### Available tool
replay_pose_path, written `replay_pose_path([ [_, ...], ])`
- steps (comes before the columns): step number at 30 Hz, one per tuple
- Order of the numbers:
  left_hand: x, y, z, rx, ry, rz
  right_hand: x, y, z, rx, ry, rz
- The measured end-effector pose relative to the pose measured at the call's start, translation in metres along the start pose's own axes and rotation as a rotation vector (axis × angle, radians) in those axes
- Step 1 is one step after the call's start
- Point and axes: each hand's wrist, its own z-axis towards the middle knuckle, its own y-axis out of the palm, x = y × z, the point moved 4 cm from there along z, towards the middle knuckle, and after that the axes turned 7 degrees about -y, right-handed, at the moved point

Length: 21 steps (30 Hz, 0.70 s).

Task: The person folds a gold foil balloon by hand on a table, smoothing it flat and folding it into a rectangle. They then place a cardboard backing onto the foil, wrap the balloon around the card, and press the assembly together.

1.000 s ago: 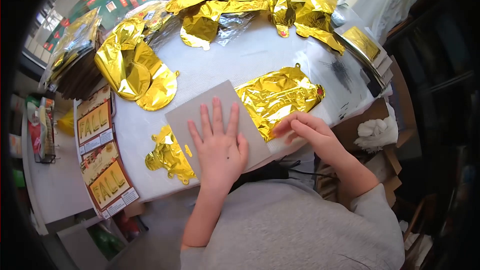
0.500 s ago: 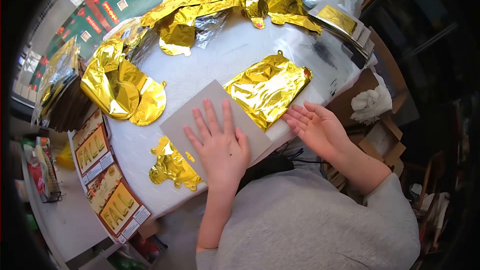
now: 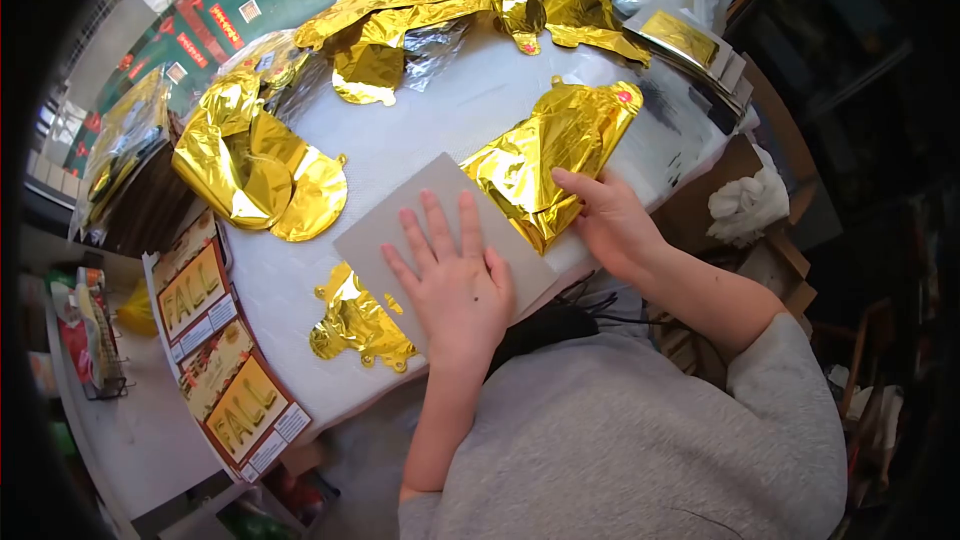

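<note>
My left hand point(image 3: 458, 295) lies flat with fingers spread on a grey cardboard sheet point(image 3: 400, 230). From under the card's far right side sticks out a gold foil balloon point(image 3: 555, 145), flat and creased. My right hand point(image 3: 615, 220) pinches the right edge of that foil, thumb on top and fingers beneath, and its far right corner is raised. More gold foil point(image 3: 360, 320) shows past the card's left edge, with small rounded tabs. The part of the foil under the card is hidden.
Crumpled gold foil balloons point(image 3: 270, 170) lie at the left, with a heap of foil point(image 3: 450, 0) along the back. Printed "FALL" cards point(image 3: 245, 415) line the left edge. Packaged stacks point(image 3: 690, 45) stand at the back right. Cardboard boxes point(image 3: 775, 270) sit beyond the right edge.
My right hand has gone from open beside the foil to gripping its right edge. The foil there has lifted and folded. My left hand stays pressed on the card.
</note>
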Motion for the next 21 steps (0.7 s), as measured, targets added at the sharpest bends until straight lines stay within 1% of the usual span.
replay_pose_path([
  [2, 0.0, 0.001, 0.0, 0.003, 0.009, 0.01, 0.008, -0.001, 0.001, -0.066, -0.067, 0.063],
  [9, -0.001, 0.0, 0.001, 0.023, 0.039, 0.021, 0.021, -0.013, 0.005, -0.057, -0.086, 0.129],
  [11, 0.0, -0.002, 0.001, -0.006, 0.034, 0.034, 0.022, -0.013, 0.004, -0.029, -0.085, 0.151],
  [15, -0.001, -0.002, 0.001, -0.008, 0.049, 0.049, 0.019, -0.002, -0.005, -0.048, -0.078, 0.112],
  [17, 0.0, -0.002, 0.001, 0.023, 0.047, 0.022, 0.017, 0.012, -0.017, -0.17, -0.165, -0.172],
  [18, 0.0, -0.001, 0.001, 0.024, 0.05, 0.025, 0.025, 0.016, -0.019, -0.169, -0.167, -0.168],
  [20, 0.002, -0.005, 0.003, 0.039, 0.052, 0.014, 0.03, 0.032, -0.024, -0.38, -0.503, -0.385],
  [21, 0.004, -0.009, 0.004, -0.009, 0.065, 0.052, 0.03, 0.037, -0.029, -0.487, -0.557, -0.535],
])
